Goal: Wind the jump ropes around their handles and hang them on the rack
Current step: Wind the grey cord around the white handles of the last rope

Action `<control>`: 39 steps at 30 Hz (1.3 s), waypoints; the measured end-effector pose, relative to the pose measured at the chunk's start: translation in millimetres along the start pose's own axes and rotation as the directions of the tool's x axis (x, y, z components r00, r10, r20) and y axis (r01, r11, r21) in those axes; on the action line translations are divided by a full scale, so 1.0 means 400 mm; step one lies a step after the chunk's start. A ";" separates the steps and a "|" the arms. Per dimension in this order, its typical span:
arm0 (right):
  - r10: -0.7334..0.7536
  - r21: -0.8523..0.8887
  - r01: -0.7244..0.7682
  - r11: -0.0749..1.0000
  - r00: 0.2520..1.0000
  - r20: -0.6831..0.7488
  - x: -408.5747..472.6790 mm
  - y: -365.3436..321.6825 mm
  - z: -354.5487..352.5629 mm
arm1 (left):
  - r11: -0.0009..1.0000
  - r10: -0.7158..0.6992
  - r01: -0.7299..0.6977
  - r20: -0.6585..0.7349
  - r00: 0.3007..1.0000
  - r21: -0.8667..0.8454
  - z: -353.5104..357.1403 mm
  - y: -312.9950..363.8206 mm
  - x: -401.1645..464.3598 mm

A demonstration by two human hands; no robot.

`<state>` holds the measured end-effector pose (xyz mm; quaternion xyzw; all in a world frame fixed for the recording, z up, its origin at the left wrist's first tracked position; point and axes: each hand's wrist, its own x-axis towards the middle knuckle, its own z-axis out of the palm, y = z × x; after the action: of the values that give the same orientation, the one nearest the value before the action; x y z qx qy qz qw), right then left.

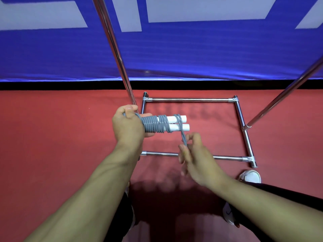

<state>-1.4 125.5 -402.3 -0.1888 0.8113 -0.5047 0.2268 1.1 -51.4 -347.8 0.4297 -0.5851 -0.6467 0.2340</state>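
Observation:
My left hand (128, 125) grips the two white handles (178, 123) of a jump rope, held side by side and pointing right. Grey rope (153, 126) is coiled many times around them, with a looser turn near their free ends. A short doubled length of rope runs down from that turn to my right hand (194, 154), which pinches it just below the handles. The chrome rack (190, 100) stands in front of me; its rectangular base lies on the red floor and its two uprights (115, 49) rise left and right.
A blue banner (174, 55) with white shapes hangs behind the rack, down to a black strip at the floor. My white shoes (250, 176) stand near the rack's front right corner. Red floor spreads to both sides.

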 end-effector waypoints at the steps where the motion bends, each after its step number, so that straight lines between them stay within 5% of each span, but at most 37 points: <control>1: 0.207 0.207 -0.223 0.953 0.974 0.097 0.003 0.000 0.017 | 1.000 0.006 -0.006 0.006 1.000 0.001 0.001 0.001 -0.004; 2: 0.364 0.371 -0.421 0.828 0.906 0.215 0.007 -0.003 0.028 | 1.000 0.018 -0.018 0.011 1.000 0.010 0.002 0.001 -0.007; 4: 0.472 0.483 -0.551 0.680 0.834 0.287 0.021 0.005 0.040 | 0.999 0.043 -0.043 0.016 0.999 0.031 0.003 -0.002 -0.014; 6: 0.466 0.390 -0.477 0.788 0.875 0.129 0.038 0.023 0.047 | 0.999 0.044 -0.044 0.004 0.999 0.029 -0.001 -0.004 -0.013; 9: 0.238 0.026 -0.237 0.971 0.969 -0.064 0.033 0.022 0.041 | 1.000 0.004 -0.005 -0.052 0.999 -0.018 -0.013 0.004 0.007; 16: -0.254 -0.136 0.250 0.959 0.967 -0.015 0.031 0.028 0.018 | 0.996 -0.055 0.051 -0.047 0.997 -0.078 -0.021 0.013 0.017; 21: -0.092 0.177 0.109 0.978 0.991 -0.099 0.025 0.007 0.040 | 0.994 -0.042 0.039 -0.030 0.999 -0.101 -0.010 0.011 -0.005; 32: -0.139 0.070 0.143 0.987 0.988 -0.068 0.055 -0.003 -0.008 | 0.996 -0.044 0.041 -0.045 0.998 -0.081 -0.010 0.011 -0.002; 39: -0.079 0.391 0.063 0.918 0.997 0.025 0.036 -0.019 0.006 | 0.991 -0.079 0.074 -0.038 0.996 -0.115 -0.003 0.013 -0.012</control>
<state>-11.3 112.8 -398.7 -0.1794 0.6824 -0.6601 0.2576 3.5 -49.5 -341.4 0.4516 -0.5253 -0.6781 0.2455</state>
